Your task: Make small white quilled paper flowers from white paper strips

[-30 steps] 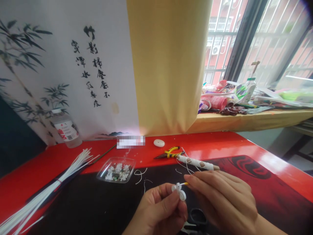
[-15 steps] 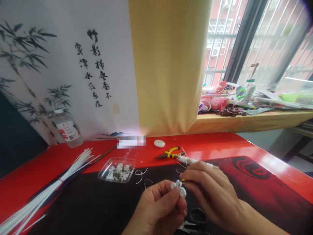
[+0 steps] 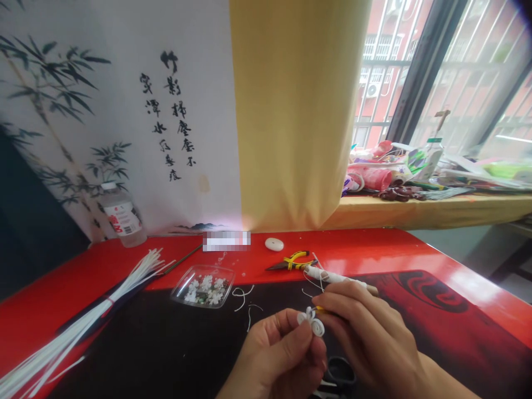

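Between the thumb and fingers of my left hand [image 3: 286, 349] is a small white coiled cord flower [image 3: 317, 327], its rolled loops showing past the thumb. My right hand [image 3: 369, 327] is closed on a slim tool with a yellow grip [image 3: 319, 309]; its thin metal tip meets the flower's upper loop. The rest of that tool is hidden by the fingers, so its kind cannot be made out. Below both hands, partly covered, lie black-handled scissors [image 3: 341, 372]. Just beyond the right hand rests a spool wound with white thread [image 3: 332, 275].
A clear plastic tray [image 3: 177, 298] holds small white flowers. Yellow-handled pliers [image 3: 297, 259] and a white oval piece [image 3: 274, 244] lie behind. On the left are a bundle of white cords [image 3: 112, 296] and a plastic bottle [image 3: 124, 219]. Loose thread [image 3: 242, 298] lies on the black mat [image 3: 166, 343].
The whole view has shifted, so everything appears slightly further right. Both hands keep their grips, with the tool tip still at the white flower.
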The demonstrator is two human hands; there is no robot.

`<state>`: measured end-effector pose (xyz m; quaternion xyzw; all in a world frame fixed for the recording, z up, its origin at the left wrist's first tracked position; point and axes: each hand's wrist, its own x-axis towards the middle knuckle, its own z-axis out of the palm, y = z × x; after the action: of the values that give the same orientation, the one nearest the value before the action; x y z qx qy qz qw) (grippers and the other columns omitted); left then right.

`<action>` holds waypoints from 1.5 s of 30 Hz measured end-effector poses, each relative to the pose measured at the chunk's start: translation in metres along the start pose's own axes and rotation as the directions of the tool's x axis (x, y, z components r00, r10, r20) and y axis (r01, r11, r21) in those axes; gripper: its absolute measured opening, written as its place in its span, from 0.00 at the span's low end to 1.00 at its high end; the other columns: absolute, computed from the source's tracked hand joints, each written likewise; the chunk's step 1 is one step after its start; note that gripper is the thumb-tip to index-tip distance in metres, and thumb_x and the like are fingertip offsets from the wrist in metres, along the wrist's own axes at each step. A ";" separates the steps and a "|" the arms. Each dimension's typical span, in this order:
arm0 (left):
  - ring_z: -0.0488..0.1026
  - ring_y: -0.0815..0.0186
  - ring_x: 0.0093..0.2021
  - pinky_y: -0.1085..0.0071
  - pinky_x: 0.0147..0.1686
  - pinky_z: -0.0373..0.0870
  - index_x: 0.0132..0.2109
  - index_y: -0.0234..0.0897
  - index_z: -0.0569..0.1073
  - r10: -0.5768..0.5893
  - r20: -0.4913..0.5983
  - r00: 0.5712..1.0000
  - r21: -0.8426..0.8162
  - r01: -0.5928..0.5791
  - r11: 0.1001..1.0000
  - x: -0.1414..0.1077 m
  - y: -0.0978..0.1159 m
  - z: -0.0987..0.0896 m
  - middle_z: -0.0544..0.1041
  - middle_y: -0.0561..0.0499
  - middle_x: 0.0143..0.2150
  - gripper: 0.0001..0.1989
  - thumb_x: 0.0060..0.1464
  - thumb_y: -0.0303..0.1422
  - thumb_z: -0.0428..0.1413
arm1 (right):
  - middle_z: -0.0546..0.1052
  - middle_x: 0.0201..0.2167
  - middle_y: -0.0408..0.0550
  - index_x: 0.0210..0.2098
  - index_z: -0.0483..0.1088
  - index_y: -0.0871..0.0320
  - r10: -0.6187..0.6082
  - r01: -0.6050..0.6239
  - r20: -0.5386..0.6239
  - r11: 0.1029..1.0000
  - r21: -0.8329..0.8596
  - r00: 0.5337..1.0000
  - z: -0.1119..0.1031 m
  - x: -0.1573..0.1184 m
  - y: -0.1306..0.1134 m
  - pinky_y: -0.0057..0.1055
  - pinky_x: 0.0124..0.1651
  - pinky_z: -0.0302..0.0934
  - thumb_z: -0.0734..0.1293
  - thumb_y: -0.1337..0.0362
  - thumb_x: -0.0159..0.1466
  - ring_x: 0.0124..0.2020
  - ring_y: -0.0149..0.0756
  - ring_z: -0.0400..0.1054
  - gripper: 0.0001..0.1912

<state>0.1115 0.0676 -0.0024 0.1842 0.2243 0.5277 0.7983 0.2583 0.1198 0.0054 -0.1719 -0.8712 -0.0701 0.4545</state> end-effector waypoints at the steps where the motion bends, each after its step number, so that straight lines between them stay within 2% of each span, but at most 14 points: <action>1: 0.68 0.76 0.22 0.82 0.24 0.62 0.25 0.29 0.72 0.009 0.007 1.000 -0.002 -0.009 1.000 0.000 0.000 0.000 0.74 0.51 0.20 0.08 0.40 0.29 0.63 | 0.70 0.31 0.46 0.38 0.65 0.61 0.003 -0.003 0.011 1.000 0.014 1.000 0.000 0.001 0.000 0.23 0.28 0.61 0.58 0.73 0.61 0.29 0.29 0.66 0.08; 6: 0.68 0.76 0.22 0.82 0.24 0.62 0.25 0.29 0.72 -0.002 0.010 1.000 0.000 0.002 1.000 0.000 -0.001 -0.002 0.74 0.51 0.20 0.08 0.41 0.29 0.62 | 0.70 0.31 0.46 0.40 0.65 0.61 0.005 -0.007 0.067 0.999 0.040 0.998 -0.004 -0.001 0.002 0.25 0.30 0.61 0.58 0.74 0.59 0.31 0.30 0.66 0.10; 10: 0.68 0.76 0.22 0.81 0.25 0.62 0.25 0.28 0.72 -0.021 0.040 0.999 -0.015 0.022 1.000 0.000 -0.001 -0.002 0.74 0.51 0.20 0.07 0.42 0.28 0.62 | 0.71 0.32 0.47 0.39 0.65 0.60 -0.032 0.033 0.066 0.999 -0.024 0.997 -0.007 -0.004 0.005 0.27 0.30 0.60 0.59 0.74 0.59 0.31 0.31 0.66 0.10; 14: 0.68 0.76 0.21 0.82 0.24 0.62 0.24 0.28 0.72 -0.025 0.064 0.998 -0.043 0.027 0.999 0.000 -0.002 -0.001 0.73 0.51 0.19 0.07 0.42 0.28 0.62 | 0.72 0.31 0.47 0.38 0.66 0.61 -0.069 0.071 0.040 0.996 -0.060 0.997 -0.007 -0.003 0.005 0.26 0.27 0.59 0.59 0.73 0.59 0.28 0.30 0.66 0.08; 20: 0.68 0.76 0.21 0.82 0.24 0.61 0.24 0.28 0.72 -0.024 0.043 0.999 -0.014 0.025 1.000 0.000 -0.002 -0.002 0.73 0.50 0.20 0.07 0.42 0.28 0.62 | 0.72 0.26 0.45 0.35 0.66 0.61 -0.132 0.134 0.027 0.985 -0.111 0.991 -0.008 0.003 0.004 0.24 0.23 0.58 0.56 0.73 0.60 0.23 0.27 0.66 0.09; 31: 0.68 0.78 0.20 0.83 0.23 0.62 0.24 0.27 0.72 -0.048 0.009 0.999 -0.049 0.049 0.998 0.004 -0.004 -0.005 0.72 0.52 0.18 0.07 0.39 0.27 0.63 | 0.71 0.24 0.46 0.40 0.65 0.65 -0.302 0.311 0.097 0.946 -0.093 0.948 -0.008 0.001 0.017 0.27 0.21 0.55 0.53 0.72 0.61 0.21 0.29 0.62 0.12; 33: 0.67 0.78 0.19 0.84 0.22 0.61 0.23 0.29 0.72 -0.046 0.001 0.999 -0.033 0.046 0.998 0.004 -0.004 -0.005 0.72 0.53 0.17 0.08 0.38 0.28 0.64 | 0.71 0.24 0.45 0.39 0.65 0.64 -0.282 0.288 0.085 0.955 -0.066 0.955 -0.009 0.002 0.016 0.26 0.21 0.55 0.54 0.73 0.61 0.21 0.28 0.62 0.11; 38: 0.68 0.75 0.18 0.81 0.20 0.61 0.22 0.32 0.70 0.016 -0.043 0.999 0.144 -0.010 0.990 0.000 0.003 0.001 0.73 0.53 0.16 0.11 0.34 0.31 0.65 | 0.71 0.28 0.45 0.37 0.64 0.60 -0.057 0.048 0.105 0.995 0.086 0.993 -0.008 0.005 0.011 0.25 0.29 0.60 0.56 0.71 0.62 0.29 0.28 0.66 0.07; 43: 0.68 0.76 0.18 0.83 0.20 0.61 0.22 0.32 0.70 0.015 -0.159 0.987 0.206 0.018 0.978 -0.006 0.010 0.008 0.74 0.53 0.17 0.10 0.34 0.29 0.65 | 0.69 0.31 0.47 0.40 0.64 0.60 0.007 -0.011 0.066 0.997 0.075 0.998 -0.003 0.000 0.025 0.26 0.28 0.60 0.58 0.71 0.61 0.29 0.30 0.64 0.08; 45: 0.68 0.76 0.18 0.84 0.20 0.62 0.22 0.32 0.71 0.024 -0.217 0.976 0.215 0.024 0.976 -0.006 0.012 0.009 0.75 0.52 0.17 0.10 0.33 0.28 0.66 | 0.68 0.32 0.48 0.41 0.64 0.60 0.048 -0.057 0.073 0.991 0.122 0.996 -0.004 0.000 0.031 0.26 0.28 0.60 0.58 0.72 0.60 0.29 0.30 0.64 0.10</action>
<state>0.1057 0.0654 0.0126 0.2108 0.3668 0.5173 0.7439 0.2722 0.1472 0.0062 -0.1683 -0.8844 0.0022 0.4353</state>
